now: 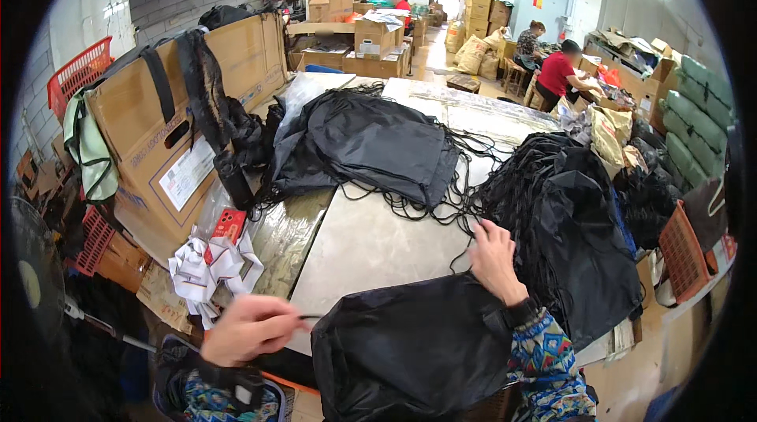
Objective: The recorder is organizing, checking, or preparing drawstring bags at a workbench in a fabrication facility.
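Note:
A black drawstring bag (414, 343) lies flat in front of me, hanging toward the near table edge. My left hand (254, 329), a little blurred, is closed in a pinch on a short black cord at the bag's upper left corner. Over its upper right corner, my right hand (495, 259) has bent fingers on a thin black cord that runs down to the bag; its thumb is mostly hidden. Beside that hand rises a heap of black bags (579, 240) with tangled cords. Farther off lies another stack of black bags (378, 142), its cords trailing across the table.
The pale table (378, 244) carries the bags. On the left stand a large cardboard sheet (150, 130), white label strips (213, 268) and a red box (229, 225). A red crate (684, 252) is at right. A person in red (561, 75) sits farther back.

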Available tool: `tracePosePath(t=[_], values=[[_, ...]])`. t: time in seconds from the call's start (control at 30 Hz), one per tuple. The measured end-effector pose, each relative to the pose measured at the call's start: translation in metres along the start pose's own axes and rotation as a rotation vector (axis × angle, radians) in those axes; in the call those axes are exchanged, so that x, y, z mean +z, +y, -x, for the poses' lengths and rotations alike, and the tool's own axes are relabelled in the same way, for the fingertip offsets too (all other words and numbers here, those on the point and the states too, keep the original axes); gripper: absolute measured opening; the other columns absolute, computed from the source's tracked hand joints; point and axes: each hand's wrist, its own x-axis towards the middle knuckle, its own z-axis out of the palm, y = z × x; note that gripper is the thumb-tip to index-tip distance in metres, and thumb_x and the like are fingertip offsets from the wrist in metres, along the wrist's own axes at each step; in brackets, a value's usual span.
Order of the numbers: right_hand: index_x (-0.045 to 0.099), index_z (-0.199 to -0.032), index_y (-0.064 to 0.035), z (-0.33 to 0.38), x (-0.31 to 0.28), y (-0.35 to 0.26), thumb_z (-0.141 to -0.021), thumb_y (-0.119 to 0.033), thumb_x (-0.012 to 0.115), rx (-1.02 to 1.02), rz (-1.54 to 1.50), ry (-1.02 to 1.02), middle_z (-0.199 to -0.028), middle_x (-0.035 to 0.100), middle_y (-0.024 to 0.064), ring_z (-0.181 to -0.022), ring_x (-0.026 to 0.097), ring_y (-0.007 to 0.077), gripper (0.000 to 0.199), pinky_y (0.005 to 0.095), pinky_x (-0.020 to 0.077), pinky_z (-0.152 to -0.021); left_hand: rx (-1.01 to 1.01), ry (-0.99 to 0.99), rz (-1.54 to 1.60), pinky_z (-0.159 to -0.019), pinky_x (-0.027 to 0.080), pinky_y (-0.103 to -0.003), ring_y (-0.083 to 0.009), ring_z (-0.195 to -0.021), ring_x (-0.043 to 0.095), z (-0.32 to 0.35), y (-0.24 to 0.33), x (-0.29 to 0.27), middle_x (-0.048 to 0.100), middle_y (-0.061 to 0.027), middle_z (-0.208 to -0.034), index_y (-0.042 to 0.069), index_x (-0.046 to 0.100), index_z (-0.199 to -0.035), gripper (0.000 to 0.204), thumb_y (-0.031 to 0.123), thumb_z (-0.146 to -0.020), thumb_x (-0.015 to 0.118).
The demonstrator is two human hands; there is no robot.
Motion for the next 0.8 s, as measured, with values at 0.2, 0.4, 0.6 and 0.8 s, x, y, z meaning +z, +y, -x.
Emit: tracePosePath(t=[0.2, 0.4, 0.6, 0.8], values=[[0.062, -0.102, -0.0077, 0.012, -0.060, -0.131, -0.080, -0.011, 0.067, -0.674, -0.693, -0.506, -0.093, 0.063, 0.0029, -0.089, 0.058, 0.0187, 0.023, 0.0341, 0.0381, -0.088, -0.067, -0.112, -0.057, -0.047, 0.030, -0.018, -0.0024, -0.056, 0.043, -0.047, -0.033, 0.056, 0.052, 0.0031, -0.064, -0.001, 0.066, -0.095, 0.022, 0.018, -0.094, 0.055], [0.064, -0.095, -0.0076, 0.031, -0.049, -0.071, -0.080, -0.011, 0.062, -0.539, -0.555, -0.585, -0.073, 0.062, 0.0048, -0.074, 0.060, 0.0213, 0.015, 0.0328, 0.0414, -0.076, -0.139, -0.058, -0.319, -0.058, 0.041, -0.018, -0.0043, -0.066, 0.054, -0.009, -0.066, 0.032, 0.061, 0.0005, -0.072, 0.000, 0.067, -0.099, 0.021, 0.019, -0.092, 0.060], [0.055, -0.078, -0.0070, 0.041, -0.040, -0.031, -0.082, -0.014, 0.060, -0.516, 0.057, -0.522, -0.060, 0.058, 0.0078, -0.061, 0.058, 0.0252, 0.010, 0.0341, 0.0374, -0.067, -0.168, 0.055, -0.260, -0.050, 0.038, -0.017, -0.0018, -0.057, 0.050, 0.021, -0.081, 0.013, 0.061, 0.0016, -0.070, 0.000, 0.068, -0.096, 0.019, 0.017, -0.090, 0.064], [0.048, -0.128, -0.0009, 0.041, -0.069, -0.094, -0.083, -0.026, 0.069, -0.649, -0.675, -0.549, -0.122, 0.055, 0.0200, -0.107, 0.057, 0.0264, 0.056, 0.0384, 0.0400, -0.094, -0.060, 0.075, -0.298, -0.053, 0.040, -0.020, -0.0039, -0.058, 0.050, 0.005, -0.079, 0.047, 0.058, 0.0004, -0.063, 0.001, 0.068, -0.091, 0.023, 0.021, -0.094, 0.057]])
